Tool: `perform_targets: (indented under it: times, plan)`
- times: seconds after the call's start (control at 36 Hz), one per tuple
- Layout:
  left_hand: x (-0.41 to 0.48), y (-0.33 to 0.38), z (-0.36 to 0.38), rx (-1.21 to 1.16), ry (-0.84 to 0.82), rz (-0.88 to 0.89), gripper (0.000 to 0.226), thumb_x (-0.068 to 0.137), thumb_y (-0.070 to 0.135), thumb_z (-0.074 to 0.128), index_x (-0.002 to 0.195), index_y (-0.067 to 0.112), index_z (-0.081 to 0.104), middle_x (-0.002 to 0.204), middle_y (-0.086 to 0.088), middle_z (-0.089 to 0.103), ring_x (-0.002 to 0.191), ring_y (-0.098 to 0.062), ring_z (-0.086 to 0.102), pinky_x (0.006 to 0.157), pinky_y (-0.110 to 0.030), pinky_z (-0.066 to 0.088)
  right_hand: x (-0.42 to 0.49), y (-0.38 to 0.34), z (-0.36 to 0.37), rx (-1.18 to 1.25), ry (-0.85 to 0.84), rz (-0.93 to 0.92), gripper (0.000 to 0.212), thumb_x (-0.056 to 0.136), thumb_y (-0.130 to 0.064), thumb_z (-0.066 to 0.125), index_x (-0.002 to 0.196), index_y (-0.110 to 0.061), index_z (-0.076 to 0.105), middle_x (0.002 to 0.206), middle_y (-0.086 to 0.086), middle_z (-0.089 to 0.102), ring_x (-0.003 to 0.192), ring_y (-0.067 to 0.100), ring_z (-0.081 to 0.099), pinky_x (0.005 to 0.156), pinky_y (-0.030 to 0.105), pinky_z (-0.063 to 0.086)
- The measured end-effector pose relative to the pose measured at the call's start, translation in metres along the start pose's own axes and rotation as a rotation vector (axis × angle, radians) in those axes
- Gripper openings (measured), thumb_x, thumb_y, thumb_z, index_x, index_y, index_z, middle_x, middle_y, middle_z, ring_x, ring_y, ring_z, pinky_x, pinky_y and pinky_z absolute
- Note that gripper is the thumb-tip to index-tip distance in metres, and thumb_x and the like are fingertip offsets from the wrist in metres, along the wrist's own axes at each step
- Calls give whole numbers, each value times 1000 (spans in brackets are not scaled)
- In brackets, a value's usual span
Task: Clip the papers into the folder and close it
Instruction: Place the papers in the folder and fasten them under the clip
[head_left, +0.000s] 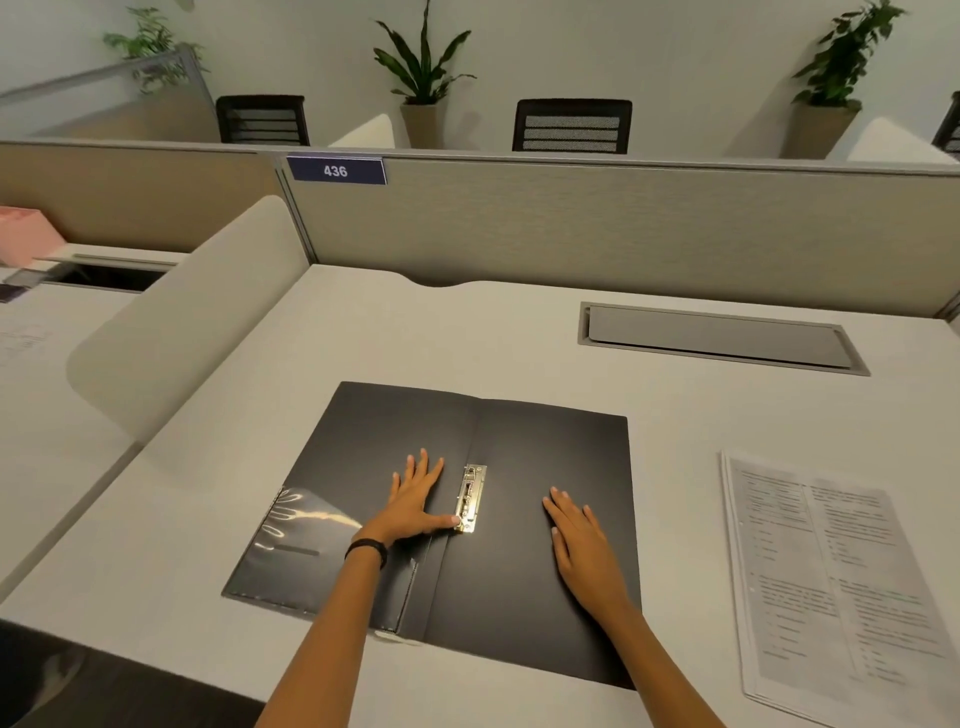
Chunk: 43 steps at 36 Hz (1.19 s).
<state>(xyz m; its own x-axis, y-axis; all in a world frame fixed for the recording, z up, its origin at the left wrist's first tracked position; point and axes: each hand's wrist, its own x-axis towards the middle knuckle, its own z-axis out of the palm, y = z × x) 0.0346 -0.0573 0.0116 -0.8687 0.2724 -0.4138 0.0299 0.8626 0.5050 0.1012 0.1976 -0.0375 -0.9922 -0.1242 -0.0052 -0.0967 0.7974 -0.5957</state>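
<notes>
A black folder (545, 452) lies open and flat on the white desk (467, 332). A metal clip (471, 499) runs along its spine, with no paper under it. My left hand (415, 501) rests palm down on the left cover, its thumb touching the clip's near end. My right hand (582, 540) lies flat with fingers spread on the right cover. A clear plastic pocket (296, 535) shines on the left cover. The stack of printed papers (831, 571) lies on the desk to the right of the folder, apart from both hands.
A grey cable hatch (722, 338) is set into the desk at the back right. A beige partition (623, 223) with a blue "436" sign closes the far side. A rounded white divider (197, 317) stands on the left. Chairs and potted plants are beyond.
</notes>
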Motion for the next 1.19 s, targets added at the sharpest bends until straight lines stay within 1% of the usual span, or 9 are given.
perform_targets:
  times: [0.06, 0.17, 0.33, 0.5, 0.69, 0.81, 0.86, 1.08, 1.19]
  plan:
    - [1, -1, -1, -9, -15, -15, 105, 80, 42, 64, 146, 11, -11, 153, -13, -23, 140, -30, -24, 114, -46, -14, 0, 0, 0, 12, 4, -1, 87, 77, -69, -10, 140, -22, 28, 149, -3, 29, 137, 9, 23, 111, 21, 3]
    - [4, -1, -2, 9, -52, -60, 110, 78, 43, 66, 145, 9, -14, 151, -16, -27, 139, -30, -25, 114, -46, -13, 0, -1, -1, 18, 15, -10, 84, 79, -67, -7, 139, -21, 29, 148, -2, 31, 132, 2, 16, 111, 23, 4]
    - [9, 3, -6, 53, -90, -107, 114, 77, 43, 68, 144, 8, -18, 150, -17, -29, 139, -32, -26, 114, -46, -12, -1, -1, 0, 11, 15, -19, 82, 80, -65, -6, 139, -21, 29, 148, -3, 30, 135, 6, 19, 112, 24, 5]
    - [15, 1, -3, 82, -75, -132, 117, 75, 44, 70, 144, 7, -18, 150, -17, -28, 139, -32, -25, 115, -46, -10, 0, 0, 0, 4, 11, -9, 82, 80, -66, -7, 139, -22, 30, 148, -4, 31, 133, 1, 16, 113, 23, 4]
    - [23, 5, -6, 111, -86, -204, 123, 71, 42, 74, 143, 5, -19, 151, -18, -27, 139, -34, -24, 115, -46, -7, 2, 2, 2, 10, -3, 7, 86, 77, -69, -9, 139, -24, 28, 149, -6, 28, 138, 9, 21, 112, 22, 3]
    - [29, 5, -8, 139, -84, -249, 128, 67, 43, 77, 143, 4, -19, 151, -18, -27, 139, -35, -23, 115, -46, -6, 2, 1, 2, 8, -2, 4, 86, 77, -69, -10, 139, -24, 28, 149, -6, 29, 136, 3, 18, 112, 21, 3]
    - [31, 5, -8, 150, -91, -257, 129, 67, 44, 77, 143, 5, -20, 151, -18, -27, 139, -35, -23, 115, -46, -6, 3, 1, 1, 13, -1, 7, 86, 77, -70, -10, 139, -24, 29, 149, -6, 29, 135, 3, 19, 111, 21, 3]
    - [33, 4, -6, 161, -107, -271, 129, 67, 45, 76, 142, 5, -21, 150, -18, -28, 139, -34, -24, 115, -46, -6, 6, 4, 6, 25, -9, 41, 85, 76, -72, -8, 139, -27, 29, 149, -6, 28, 139, 14, 24, 110, 23, 4]
    - [34, 2, -6, 156, -118, -269, 130, 66, 46, 76, 142, 5, -22, 150, -17, -29, 139, -35, -25, 115, -47, -6, 6, 6, 7, 27, -25, 43, 86, 75, -72, -9, 139, -27, 27, 149, -7, 26, 139, 13, 22, 110, 22, 1]
